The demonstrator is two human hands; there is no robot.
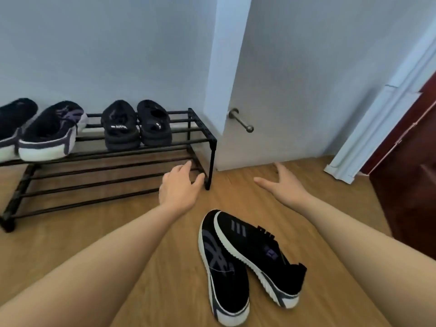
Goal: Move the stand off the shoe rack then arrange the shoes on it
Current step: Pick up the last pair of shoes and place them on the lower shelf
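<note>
A black two-tier metal shoe rack [132, 166] stands against the wall at the left. Its top tier carries a pair of black sandals [135, 125] and a pair of dark sneakers with white soles [44, 133]. The lower tier is bare. Two black sneakers with white soles [245, 260] lie on the wooden floor near me, one leaning on the other. My left hand [180, 185] hovers open by the rack's right front corner, fingers near the lower bars. My right hand [280, 182] is open above the floor, right of the rack. No stand is in view.
A white door [295, 90] with a metal handle [240, 120] stands just right of the rack. A white door frame [368, 128] and dark red door [410, 147] are at the far right. Wooden floor [146, 256] spreads around the loose sneakers.
</note>
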